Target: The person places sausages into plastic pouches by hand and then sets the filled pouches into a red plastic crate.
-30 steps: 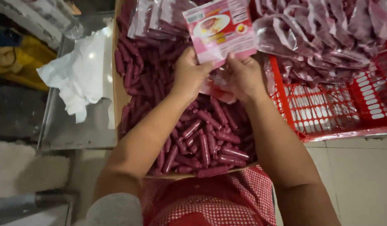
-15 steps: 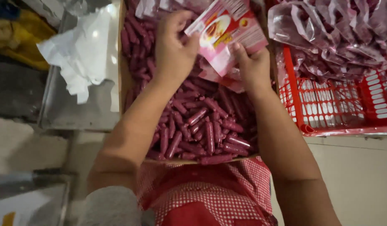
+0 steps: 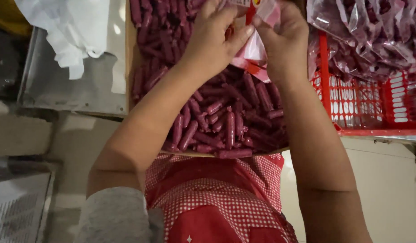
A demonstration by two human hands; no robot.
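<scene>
My left hand and my right hand both grip a pink and white plastic packet near the top edge of the head view; most of the packet is cut off by the frame. Under the hands lies a cardboard box heaped with several dark red sausages. My forearms reach up from the bottom, over a red checked apron.
A red plastic crate at the right holds several sealed bags of sausages. A white crumpled sheet lies on a metal tray at the left. Pale floor shows at the lower right.
The view has tilted down, so the hands and packet now sit at the top edge. The packet is more bunched between the fingers.
</scene>
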